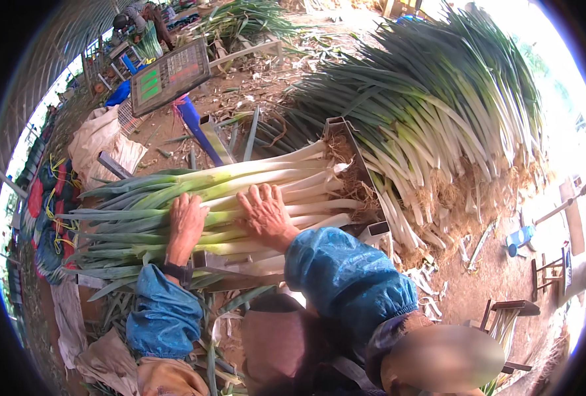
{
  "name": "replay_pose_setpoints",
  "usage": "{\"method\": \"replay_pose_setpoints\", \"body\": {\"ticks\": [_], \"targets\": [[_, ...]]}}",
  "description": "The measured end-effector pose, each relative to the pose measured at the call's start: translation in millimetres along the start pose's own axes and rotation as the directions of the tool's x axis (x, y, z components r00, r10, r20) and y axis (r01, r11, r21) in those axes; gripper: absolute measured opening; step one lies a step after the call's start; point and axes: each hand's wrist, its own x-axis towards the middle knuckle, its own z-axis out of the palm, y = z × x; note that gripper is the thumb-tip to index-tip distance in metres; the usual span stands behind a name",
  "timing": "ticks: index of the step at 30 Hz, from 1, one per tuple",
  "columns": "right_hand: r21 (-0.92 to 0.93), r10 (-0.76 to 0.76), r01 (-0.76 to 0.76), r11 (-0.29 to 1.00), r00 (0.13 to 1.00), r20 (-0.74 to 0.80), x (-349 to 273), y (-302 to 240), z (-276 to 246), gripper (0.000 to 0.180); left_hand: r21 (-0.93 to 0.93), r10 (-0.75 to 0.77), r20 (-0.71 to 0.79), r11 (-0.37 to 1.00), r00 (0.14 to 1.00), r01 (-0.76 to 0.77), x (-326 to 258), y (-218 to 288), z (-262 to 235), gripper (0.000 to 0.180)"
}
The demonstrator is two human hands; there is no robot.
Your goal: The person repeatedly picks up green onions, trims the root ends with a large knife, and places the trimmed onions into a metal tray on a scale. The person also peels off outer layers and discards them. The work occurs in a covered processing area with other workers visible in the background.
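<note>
A bundle of long leeks [240,181] lies sideways in a metal frame [346,132], green leaves to the left and white stalks with roots to the right. My left hand [186,221] lies flat on the green part of the bundle, fingers together. My right hand [265,212] presses flat on the pale stalks beside it, fingers spread. Both arms wear blue sleeve covers, and a dark watch sits on my left wrist. Neither hand grips anything.
A large heap of leeks [438,112] lies to the right of the frame, roots toward me. A weighing scale display [169,74] stands at the upper left. White sacks [101,142], red and green netted bundles [45,211] and small wooden stools [547,270] surround the dirt floor.
</note>
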Motion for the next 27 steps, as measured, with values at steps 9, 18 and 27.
{"method": "replay_pose_setpoints", "body": {"ticks": [9, 18, 27], "targets": [[-0.381, 0.297, -0.232, 0.895, 0.947, 0.123, 11, 38, -104, 0.073, 0.162, -0.094, -0.127, 0.98, 0.987, 0.114, -7, 34, 16, 0.019], [-0.578, 0.416, -0.19, 0.794, 0.863, 0.287, 21, 98, -104, 0.017, 0.216, -0.139, -0.161, 0.961, 0.977, 0.172, -6, 38, 20, 0.018], [-0.532, 0.231, -0.098, 0.841, 0.954, 0.189, 18, 113, -143, 0.013, 0.223, -0.159, -0.102, 0.958, 0.982, 0.178, -3, 37, 25, 0.019]]}}
